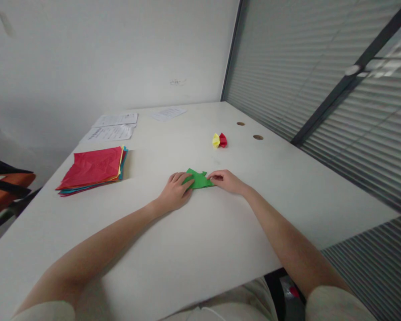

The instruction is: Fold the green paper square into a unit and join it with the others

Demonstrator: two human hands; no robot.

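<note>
Grip on the folded green paper [199, 180], mid-surface [200, 249]: left hand [175, 191] pressed flat and open on its left edge, right hand [225, 180] with fingertips curled at its right corner, pinch unclear. Uneven pressure could slide it and skew the crease. Farther: coloured paper stack [93, 171], then yellow and red folded pieces [219, 140].

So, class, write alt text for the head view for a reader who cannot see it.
A left hand and right hand rest on a folded green paper on a white table; a coloured paper stack lies to their left.
</note>
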